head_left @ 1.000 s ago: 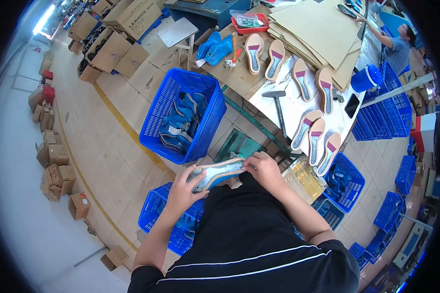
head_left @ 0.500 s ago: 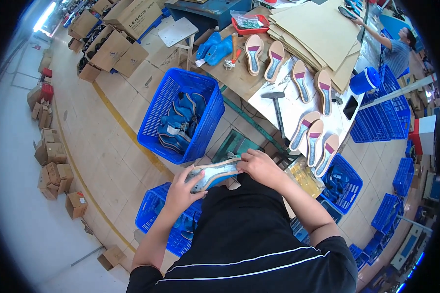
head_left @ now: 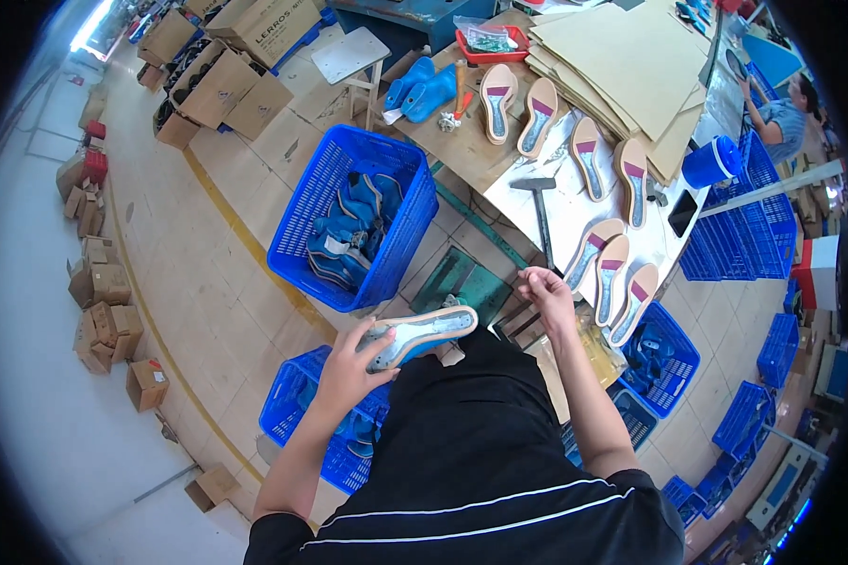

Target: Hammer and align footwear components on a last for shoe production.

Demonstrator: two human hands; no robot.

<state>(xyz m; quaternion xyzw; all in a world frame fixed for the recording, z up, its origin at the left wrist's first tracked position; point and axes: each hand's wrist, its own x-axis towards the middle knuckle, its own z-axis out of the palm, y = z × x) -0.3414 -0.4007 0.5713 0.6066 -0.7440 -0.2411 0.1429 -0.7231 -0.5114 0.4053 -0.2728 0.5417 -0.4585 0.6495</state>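
Observation:
My left hand point(head_left: 347, 375) grips a blue shoe point(head_left: 422, 333) at one end, with its pale, rimmed underside turned up above my lap. My right hand point(head_left: 548, 294) is away from the shoe, at the bench's near edge. Its fingers are curled together, and what they hold, if anything, is hidden. Just above it ends the handle of a hammer point(head_left: 543, 221), which lies on the bench; whether they touch I cannot tell. Right of the hammer lie several tan shoe soles point(head_left: 611, 266) with purple and grey patches inside.
A blue basket point(head_left: 297, 221) of blue shoes stands left of the bench; others sit beside my left forearm point(head_left: 292, 452) and right of my knees point(head_left: 674, 381). Cardboard sheets point(head_left: 622, 52), a phone point(head_left: 683, 213) and a blue jug point(head_left: 711, 162) are on the bench. A co-worker point(head_left: 782, 122) is at far right.
My right hand has let go of the shoe's far end and moved right to the bench edge near the hammer handle. My left hand still holds the shoe in nearly the same place.

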